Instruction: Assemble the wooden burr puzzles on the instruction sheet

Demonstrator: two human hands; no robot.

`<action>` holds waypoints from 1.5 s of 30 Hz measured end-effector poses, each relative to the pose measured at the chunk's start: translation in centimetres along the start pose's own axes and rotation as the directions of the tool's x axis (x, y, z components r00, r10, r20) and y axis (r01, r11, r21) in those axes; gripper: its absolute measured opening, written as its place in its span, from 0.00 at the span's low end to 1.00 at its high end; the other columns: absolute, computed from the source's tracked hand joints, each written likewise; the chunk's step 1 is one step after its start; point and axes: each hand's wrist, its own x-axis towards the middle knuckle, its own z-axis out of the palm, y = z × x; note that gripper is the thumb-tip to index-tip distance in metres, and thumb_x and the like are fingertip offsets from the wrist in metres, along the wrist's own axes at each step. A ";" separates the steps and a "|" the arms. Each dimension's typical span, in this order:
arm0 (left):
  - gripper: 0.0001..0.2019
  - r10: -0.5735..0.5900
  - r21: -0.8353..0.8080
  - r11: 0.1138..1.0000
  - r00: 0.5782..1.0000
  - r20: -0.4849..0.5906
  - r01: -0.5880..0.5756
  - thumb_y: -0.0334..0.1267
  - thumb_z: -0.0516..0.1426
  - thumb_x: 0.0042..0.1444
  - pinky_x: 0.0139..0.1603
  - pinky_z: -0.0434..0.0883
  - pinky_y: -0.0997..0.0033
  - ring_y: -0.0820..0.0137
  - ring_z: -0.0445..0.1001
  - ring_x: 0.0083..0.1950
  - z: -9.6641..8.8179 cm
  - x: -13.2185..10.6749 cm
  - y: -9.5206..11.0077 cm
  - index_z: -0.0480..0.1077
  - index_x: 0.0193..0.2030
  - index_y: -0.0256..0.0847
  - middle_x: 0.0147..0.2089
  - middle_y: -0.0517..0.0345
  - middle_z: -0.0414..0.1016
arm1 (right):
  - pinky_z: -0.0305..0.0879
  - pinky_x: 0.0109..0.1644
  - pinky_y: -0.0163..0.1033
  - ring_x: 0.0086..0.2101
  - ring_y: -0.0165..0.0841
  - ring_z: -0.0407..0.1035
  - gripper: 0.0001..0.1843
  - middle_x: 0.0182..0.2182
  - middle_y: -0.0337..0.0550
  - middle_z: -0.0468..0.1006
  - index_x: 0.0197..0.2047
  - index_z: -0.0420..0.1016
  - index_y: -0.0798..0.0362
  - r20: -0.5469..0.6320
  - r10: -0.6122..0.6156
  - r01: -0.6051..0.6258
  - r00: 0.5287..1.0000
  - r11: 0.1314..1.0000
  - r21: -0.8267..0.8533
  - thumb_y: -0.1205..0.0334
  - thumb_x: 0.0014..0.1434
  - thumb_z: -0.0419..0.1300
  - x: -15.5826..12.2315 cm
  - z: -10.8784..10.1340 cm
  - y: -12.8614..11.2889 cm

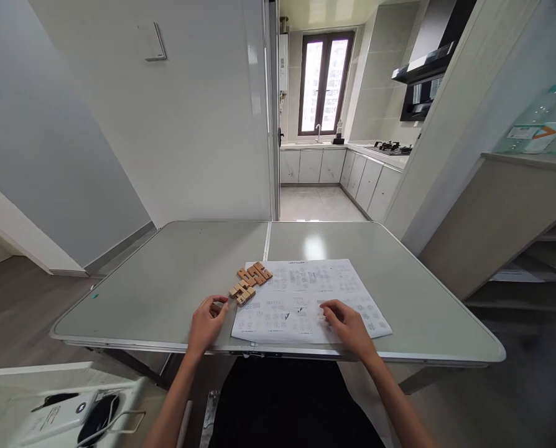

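A small cluster of wooden puzzle pieces (pixel 258 274) lies over the upper left part of a large printed sheet (pixel 306 333). The nearer pale blocks (pixel 242 292) touch the browner ones behind them and carry small dark marks. My left hand (pixel 208 320) rests on the table just left of the pale blocks, its fingers loosely curled with a gap at the thumb and nothing visible in them. On the right part of the sheet lies my right hand (pixel 347 320), fingers bent and slightly apart, apparently holding nothing. The sheet shows rows of faint diagrams and two dark check-like marks.
The grey folding table (pixel 203 249) has a centre seam and metal edging. At lower left a white surface (pixel 133 389) bears a white device (pixel 56 417) and a cable. Large plastic bottles (pixel 539 127) stand on a shelf at right. A kitchen lies beyond the doorway.
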 end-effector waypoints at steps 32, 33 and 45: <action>0.62 0.028 0.249 0.965 0.975 0.218 -0.084 0.69 0.68 0.36 0.75 0.51 0.44 0.40 0.46 0.78 6.2 8.0 1.9 0.51 0.74 0.41 0.76 0.34 0.51 | 0.69 0.33 0.39 0.24 0.36 0.72 0.23 0.24 0.40 0.77 0.43 0.78 0.52 -0.112 -0.032 0.031 0.993 0.999 -0.009 0.41 0.68 0.55 -1.2 0.6 0.6; 0.63 -0.004 0.259 0.964 0.973 0.231 -0.057 0.69 0.68 0.37 0.75 0.52 0.45 0.39 0.45 0.79 6.4 8.4 2.0 0.49 0.75 0.40 0.77 0.32 0.49 | 0.69 0.33 0.39 0.24 0.36 0.72 0.22 0.24 0.40 0.77 0.43 0.78 0.51 -0.112 -0.026 0.026 0.993 1.000 -0.002 0.41 0.68 0.55 -1.3 0.6 0.4; 0.49 0.040 0.295 0.950 0.977 0.208 -0.101 0.60 0.65 0.50 0.69 0.60 0.51 0.45 0.62 0.72 7.6 8.7 2.3 0.52 0.73 0.40 0.70 0.38 0.65 | 0.68 0.34 0.39 0.25 0.36 0.72 0.22 0.25 0.39 0.76 0.44 0.78 0.51 -0.074 0.000 -0.002 0.997 1.000 -0.026 0.42 0.69 0.54 -1.7 0.3 0.2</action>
